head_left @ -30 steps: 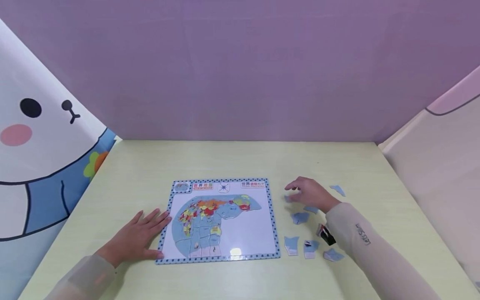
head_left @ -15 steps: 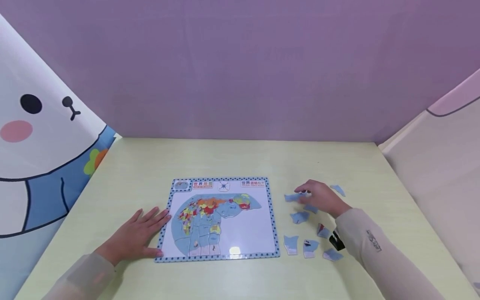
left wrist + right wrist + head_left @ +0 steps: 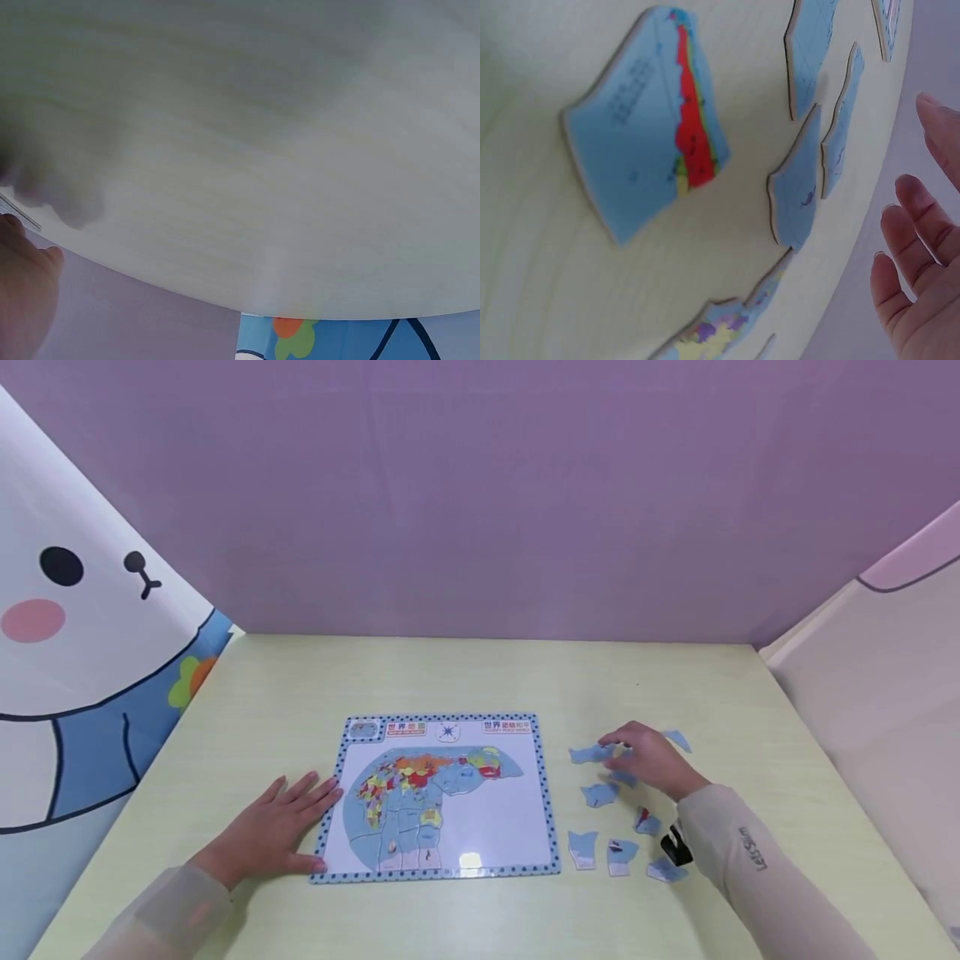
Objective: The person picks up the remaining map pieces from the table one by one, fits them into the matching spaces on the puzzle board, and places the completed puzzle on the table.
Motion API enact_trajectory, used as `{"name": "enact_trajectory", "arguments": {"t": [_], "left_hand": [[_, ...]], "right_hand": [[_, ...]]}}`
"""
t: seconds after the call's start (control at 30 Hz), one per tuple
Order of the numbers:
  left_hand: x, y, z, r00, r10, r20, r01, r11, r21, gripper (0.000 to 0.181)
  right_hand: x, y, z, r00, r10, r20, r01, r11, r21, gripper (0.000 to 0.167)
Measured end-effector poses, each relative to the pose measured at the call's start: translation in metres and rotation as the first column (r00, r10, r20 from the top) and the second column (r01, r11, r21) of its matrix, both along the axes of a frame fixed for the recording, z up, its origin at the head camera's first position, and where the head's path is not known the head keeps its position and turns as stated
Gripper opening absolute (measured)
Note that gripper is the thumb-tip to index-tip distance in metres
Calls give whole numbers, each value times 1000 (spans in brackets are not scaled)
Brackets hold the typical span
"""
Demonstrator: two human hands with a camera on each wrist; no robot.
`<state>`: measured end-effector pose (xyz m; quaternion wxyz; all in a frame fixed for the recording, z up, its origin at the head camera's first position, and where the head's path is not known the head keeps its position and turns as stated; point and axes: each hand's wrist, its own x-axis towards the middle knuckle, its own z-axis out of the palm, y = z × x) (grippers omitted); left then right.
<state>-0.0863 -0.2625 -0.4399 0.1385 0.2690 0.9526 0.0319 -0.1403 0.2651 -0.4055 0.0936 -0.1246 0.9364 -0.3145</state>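
Note:
A world-map puzzle board with a dotted blue border lies on the table, its left and upper parts filled with pieces. My left hand rests with fingers spread on the board's left edge; the left wrist view shows only part of that hand. My right hand hovers right of the board, over loose puzzle pieces, near a long blue piece. In the right wrist view its loosely bent fingers hold nothing. A blue piece with a red strip lies below that hand's wrist.
More loose pieces lie right of the board: a blue one, a blue-and-white one, one with a dark mark, another by the forearm and one behind the hand. A purple wall stands behind the table.
My right hand has drawn back to the right, uncovering more of the long blue piece and the red-marked piece. The left hand stays on the board's edge.

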Motion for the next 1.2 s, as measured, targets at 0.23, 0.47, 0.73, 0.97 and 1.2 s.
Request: {"name": "enact_trajectory", "arguments": {"t": [0.23,0.47,0.73,0.97,1.2], "left_hand": [[0,-1,-1,1000,-1,1,1,1000,4,106],[-2,-1,0,1000,-6,-10,6,1000,-2,105],[-1,0,0,1000,-12,-19,12,1000,-13,105],[0,-2,-2,1000,-2,-13,1,1000,-8,105],[1,-2,-1,1000,3,-22,-3,1000,-16,105]], "right_hand": [[-5,2,-7,999,-25,27,25,1000,6,29],[-11,5,-8,996,-49,78,47,998,29,30],[-20,2,-6,991,-58,121,44,993,111,38],[-23,2,-13,991,-38,126,24,993,112,42],[-23,2,-17,995,-33,93,23,994,111,39]]}}
